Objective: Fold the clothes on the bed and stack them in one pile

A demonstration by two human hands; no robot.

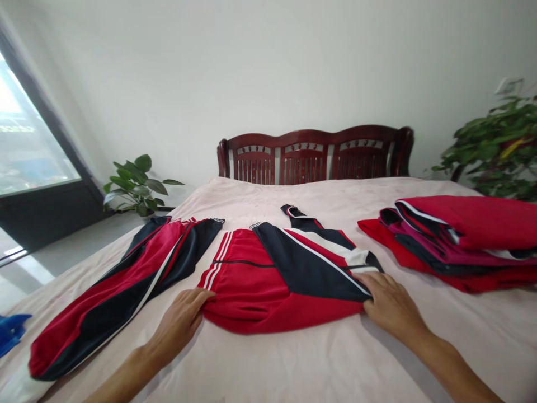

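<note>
A red, navy and white track jacket [268, 280] lies on the bed in front of me, its striped hem toward the left. One navy sleeve is folded diagonally across its body, and a dark sleeve reaches toward the headboard. My left hand [182, 313] pinches the near corner of the striped hem. At the opposite end, my right hand [390, 305] is closed on the jacket's edge near the shoulder, its fingers on the cloth and partly hidden. To the left lies another red and navy garment [126, 291] with a white stripe, touched by neither hand.
A stack of folded red, dark and magenta clothes [461, 246] sits at the right. The bed's pink sheet [260, 369] lies under everything, with a dark wooden headboard [304, 157] behind. Something blue [14, 330] lies at the left edge. Potted plants [138, 184] flank the bed.
</note>
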